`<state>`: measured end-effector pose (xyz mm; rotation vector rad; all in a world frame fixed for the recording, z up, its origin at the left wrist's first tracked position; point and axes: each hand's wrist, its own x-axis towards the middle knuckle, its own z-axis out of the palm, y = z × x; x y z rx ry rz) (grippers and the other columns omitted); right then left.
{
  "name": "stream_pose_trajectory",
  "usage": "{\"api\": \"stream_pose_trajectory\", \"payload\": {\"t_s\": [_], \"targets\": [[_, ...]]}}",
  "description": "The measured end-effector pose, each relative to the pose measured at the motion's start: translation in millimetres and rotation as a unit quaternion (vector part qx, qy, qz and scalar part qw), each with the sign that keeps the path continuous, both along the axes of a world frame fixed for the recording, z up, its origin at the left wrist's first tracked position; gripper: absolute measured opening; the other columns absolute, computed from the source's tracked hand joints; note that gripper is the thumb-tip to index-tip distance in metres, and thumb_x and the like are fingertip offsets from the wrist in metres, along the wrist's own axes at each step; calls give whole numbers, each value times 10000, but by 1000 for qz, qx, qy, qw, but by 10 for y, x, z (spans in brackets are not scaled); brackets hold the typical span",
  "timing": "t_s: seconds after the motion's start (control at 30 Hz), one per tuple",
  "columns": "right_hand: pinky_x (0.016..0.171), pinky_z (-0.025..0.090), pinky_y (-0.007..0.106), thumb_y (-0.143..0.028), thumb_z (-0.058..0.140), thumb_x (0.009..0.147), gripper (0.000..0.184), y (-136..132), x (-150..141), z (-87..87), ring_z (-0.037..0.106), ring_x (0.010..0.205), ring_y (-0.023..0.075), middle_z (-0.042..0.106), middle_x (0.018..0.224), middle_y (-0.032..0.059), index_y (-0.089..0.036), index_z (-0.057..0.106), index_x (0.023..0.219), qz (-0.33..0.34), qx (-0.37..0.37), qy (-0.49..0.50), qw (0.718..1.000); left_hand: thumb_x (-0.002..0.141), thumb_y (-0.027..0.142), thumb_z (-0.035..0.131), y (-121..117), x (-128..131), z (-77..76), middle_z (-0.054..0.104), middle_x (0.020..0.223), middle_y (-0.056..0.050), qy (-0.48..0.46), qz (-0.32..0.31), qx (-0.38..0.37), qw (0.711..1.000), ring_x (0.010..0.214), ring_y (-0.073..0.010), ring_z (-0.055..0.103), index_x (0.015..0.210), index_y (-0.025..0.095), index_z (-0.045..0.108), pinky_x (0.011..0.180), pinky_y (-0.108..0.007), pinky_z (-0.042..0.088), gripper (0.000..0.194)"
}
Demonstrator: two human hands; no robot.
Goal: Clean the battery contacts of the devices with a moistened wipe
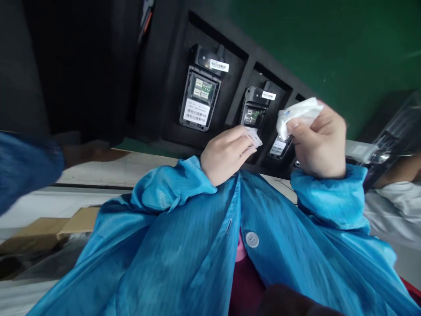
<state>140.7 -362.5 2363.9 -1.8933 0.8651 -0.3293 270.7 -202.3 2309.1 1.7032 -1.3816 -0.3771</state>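
The left hand, in the middle of the frame, is closed in a pinch on a small white card held between thumb and fingertips; the card sticks out to the right of the fingers. The right hand, to its right, is closed around a crumpled white cloth, which bunches out above the thumb toward the upper left of that hand.

Both hands sit in front of a black foam tray that runs from upper centre down to the right. In its pockets lie dark handheld devices with their backs open. The left device lies well up and to the left of the left hand. The middle device lies just beyond the card, its long axis running from the upper right of the frame down toward the left hand, so the left hand is the nearer of the two. A third device shows between the two hands, mostly hidden.

Blue coat sleeves cover both arms. Another person's dark blue sleeve crosses the left edge of the frame.
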Motion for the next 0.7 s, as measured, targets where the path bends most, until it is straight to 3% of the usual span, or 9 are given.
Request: {"api": "stream_pose_trajectory", "payload": {"t_s": [0.1, 0.2, 0.33, 0.5, 0.6, 0.7], "targets": [[606, 448, 309, -421, 719, 811, 254, 148, -5, -65, 540, 656, 147, 593, 796, -9, -242, 591, 937, -6, 130, -34, 991, 983, 292, 523, -15, 19, 101, 654, 923, -32, 162, 67, -8, 984, 873, -138, 649, 918, 180, 618, 787, -301, 561, 161], [599, 448, 295, -452, 760, 763, 315, 268, 18, -55, 526, 641, 136, 568, 751, -19, -232, 561, 869, -16, 189, -51, 981, 996, 367, 486, -52, -26, 169, 626, 913, -28, 235, 89, -18, 968, 805, -121, 633, 988, 207, 571, 709, -285, 563, 181], [612, 469, 308, -474, 707, 820, 300, 358, -5, -29, 560, 670, 150, 602, 789, -3, -242, 544, 916, 15, 202, -66, 977, 953, 377, 574, -88, -111, 227, 635, 1045, -53, 252, 69, -32, 965, 791, -99, 620, 1046, 201, 590, 696, -256, 563, 199], [680, 506, 352, -502, 655, 855, 288, 433, -104, -107, 613, 784, 186, 649, 899, 31, -251, 556, 954, 23, 228, -79, 970, 904, 366, 655, -69, -186, 241, 674, 1049, -62, 221, 61, -22, 973, 809, -110, 639, 1086, 178, 644, 727, -262, 564, 261], [746, 518, 376, -453, 640, 874, 228, 440, -160, -125, 624, 829, 192, 648, 933, 32, -243, 576, 937, 19, 254, -102, 962, 904, 319, 664, -59, -218, 220, 709, 984, -36, 205, 79, -27, 975, 817, -114, 659, 1047, 179, 676, 742, -261, 561, 200], [764, 510, 354, -378, 658, 879, 168, 408, -203, -46, 612, 844, 175, 630, 980, 29, -243, 604, 964, 27, 206, -107, 972, 889, 262, 685, -64, -227, 208, 713, 843, 6, 202, 89, -48, 974, 729, -93, 647, 965, 177, 698, 703, -237, 547, 115]]}}
